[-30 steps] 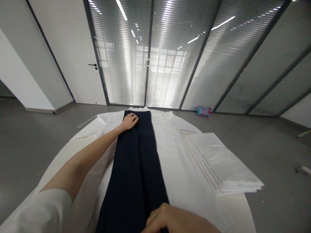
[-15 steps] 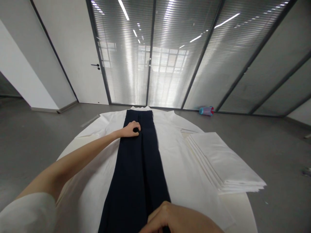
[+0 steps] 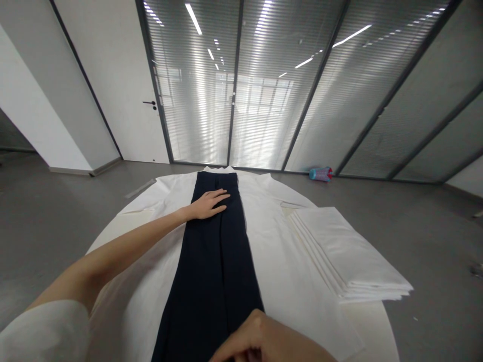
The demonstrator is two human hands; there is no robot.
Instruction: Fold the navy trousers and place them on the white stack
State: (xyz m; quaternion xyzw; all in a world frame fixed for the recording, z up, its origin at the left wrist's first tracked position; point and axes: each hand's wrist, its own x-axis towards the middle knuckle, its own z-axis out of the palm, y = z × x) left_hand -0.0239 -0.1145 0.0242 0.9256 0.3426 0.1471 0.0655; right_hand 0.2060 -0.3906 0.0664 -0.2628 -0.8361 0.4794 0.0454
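A long strip of folded dark navy cloth (image 3: 211,271) lies lengthwise down the middle of a round table covered by a white sheet (image 3: 271,261). My left hand (image 3: 209,203) rests flat on the far part of the dark cloth, fingers spread and pointing right. My right hand (image 3: 264,342) sits at the near end of the cloth at the bottom edge of the view, fingers curled onto the fabric; its grip is partly cut off.
A stack of folded white cloths (image 3: 347,256) lies on the table's right side. A blue and pink bottle (image 3: 320,174) lies on the grey floor by the glass wall. A white door (image 3: 124,100) stands at the back left.
My left hand went from curled on the far part of the dark cloth to flat with fingers stretched out. My right hand stayed at the near end.
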